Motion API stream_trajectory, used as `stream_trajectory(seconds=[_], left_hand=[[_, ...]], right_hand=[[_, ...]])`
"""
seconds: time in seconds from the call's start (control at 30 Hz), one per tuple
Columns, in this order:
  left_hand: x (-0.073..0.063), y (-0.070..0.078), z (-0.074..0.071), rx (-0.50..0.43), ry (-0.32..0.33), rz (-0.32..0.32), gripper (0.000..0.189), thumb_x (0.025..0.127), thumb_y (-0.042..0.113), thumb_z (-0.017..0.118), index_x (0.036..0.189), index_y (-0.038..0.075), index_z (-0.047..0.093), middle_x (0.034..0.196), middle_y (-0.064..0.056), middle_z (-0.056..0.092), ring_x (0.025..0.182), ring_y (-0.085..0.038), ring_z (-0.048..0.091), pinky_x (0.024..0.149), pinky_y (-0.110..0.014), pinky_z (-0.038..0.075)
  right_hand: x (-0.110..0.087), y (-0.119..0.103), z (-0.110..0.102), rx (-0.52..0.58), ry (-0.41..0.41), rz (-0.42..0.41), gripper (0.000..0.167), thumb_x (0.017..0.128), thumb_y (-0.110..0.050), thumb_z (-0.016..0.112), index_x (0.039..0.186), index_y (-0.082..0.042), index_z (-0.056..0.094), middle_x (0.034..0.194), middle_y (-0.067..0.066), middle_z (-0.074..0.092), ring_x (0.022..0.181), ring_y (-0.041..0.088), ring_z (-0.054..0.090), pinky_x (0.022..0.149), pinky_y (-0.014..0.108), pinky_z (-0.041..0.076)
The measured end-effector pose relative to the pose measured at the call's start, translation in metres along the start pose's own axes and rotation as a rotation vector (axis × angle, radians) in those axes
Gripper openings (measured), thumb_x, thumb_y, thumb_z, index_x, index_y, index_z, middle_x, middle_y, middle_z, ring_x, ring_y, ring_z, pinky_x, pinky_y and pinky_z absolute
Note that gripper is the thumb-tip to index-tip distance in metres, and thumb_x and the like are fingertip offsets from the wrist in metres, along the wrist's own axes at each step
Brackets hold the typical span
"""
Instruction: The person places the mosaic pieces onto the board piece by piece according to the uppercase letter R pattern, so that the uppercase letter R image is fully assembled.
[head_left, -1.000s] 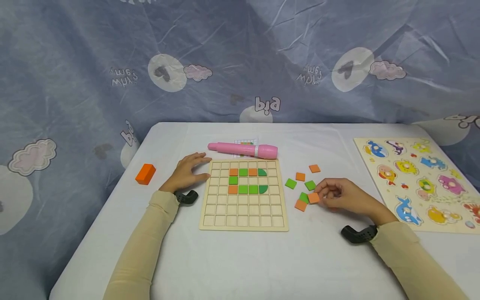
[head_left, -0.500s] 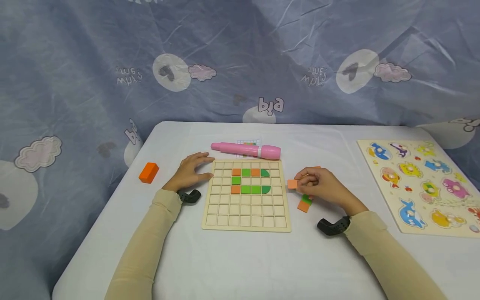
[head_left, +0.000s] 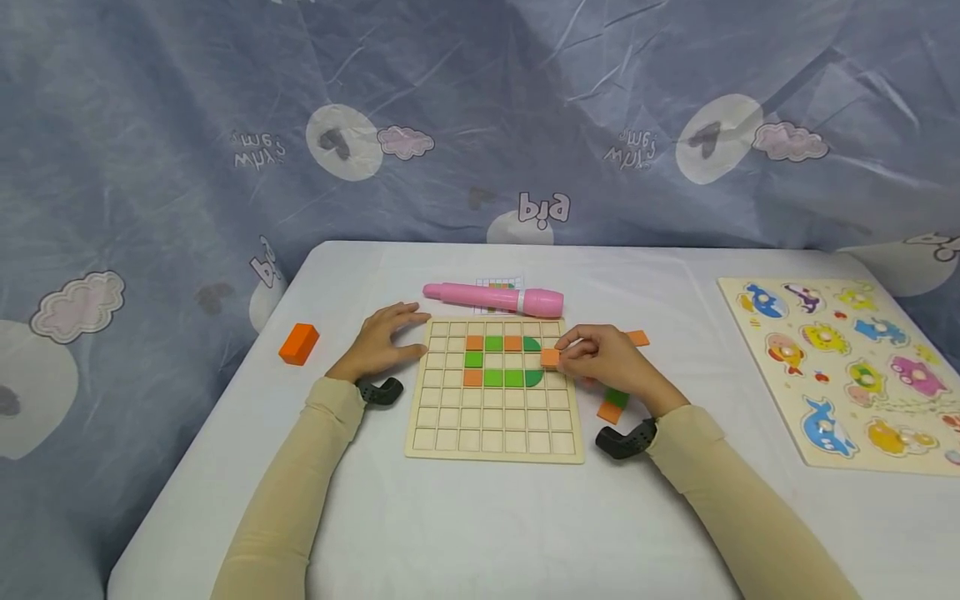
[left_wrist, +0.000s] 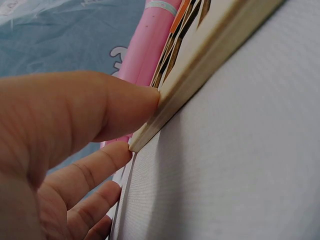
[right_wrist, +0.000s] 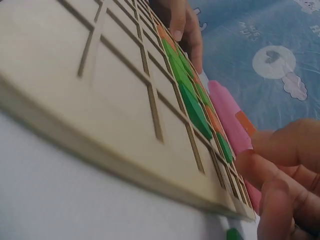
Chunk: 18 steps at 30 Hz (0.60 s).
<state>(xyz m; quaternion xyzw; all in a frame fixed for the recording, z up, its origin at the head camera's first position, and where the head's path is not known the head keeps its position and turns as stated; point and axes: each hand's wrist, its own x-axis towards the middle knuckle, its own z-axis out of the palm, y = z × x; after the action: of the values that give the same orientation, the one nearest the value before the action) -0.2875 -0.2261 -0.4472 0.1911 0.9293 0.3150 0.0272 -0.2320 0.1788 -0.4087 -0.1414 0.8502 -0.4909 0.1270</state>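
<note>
My right hand (head_left: 607, 358) pinches an orange square tile (head_left: 550, 358) between thumb and fingers over the right part of the wooden grid board (head_left: 491, 418). In the right wrist view, the tile's orange edge (right_wrist: 245, 124) shows at the fingertips. Green and orange tiles sit in the board's cells: two rows joined by a green tile (head_left: 474, 359) at the left, each row ending in a dark green rounded piece (head_left: 533, 378). My left hand (head_left: 378, 342) rests by the board's upper left side, its thumb (left_wrist: 132, 107) touching the edge in the left wrist view.
A pink pen-shaped stick (head_left: 491, 297) lies behind the board, across a printed card (head_left: 513, 283). Loose tiles, including an orange one (head_left: 610, 412), lie right of the board, partly under my right hand. An orange block (head_left: 299, 344) stands left; an animal puzzle board (head_left: 795, 400) lies right.
My right hand has picked up the orange tile from the loose ones and carried it left, over the board's right edge. My left hand keeps its place beside the board.
</note>
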Motion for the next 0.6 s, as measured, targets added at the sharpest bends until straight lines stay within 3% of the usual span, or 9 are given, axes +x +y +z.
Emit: stream_trajectory(seconds=[0.6], left_hand=[[-0.001,0.001,-0.001,-0.001,0.007,0.009,0.063,0.095,0.028,0.076,0.152,0.008,0.062,0.17,-0.017,0.043,0.162,-0.04,0.025,0.13,-0.062,0.012]], right_hand=[[0.022,-0.004,0.018,-0.052,-0.013,0.03,0.023,0.092,-0.004,0.08,0.112,0.003,0.073,0.083,0.004,0.065,0.054,0.014,0.055,0.054,0.026,0.051]])
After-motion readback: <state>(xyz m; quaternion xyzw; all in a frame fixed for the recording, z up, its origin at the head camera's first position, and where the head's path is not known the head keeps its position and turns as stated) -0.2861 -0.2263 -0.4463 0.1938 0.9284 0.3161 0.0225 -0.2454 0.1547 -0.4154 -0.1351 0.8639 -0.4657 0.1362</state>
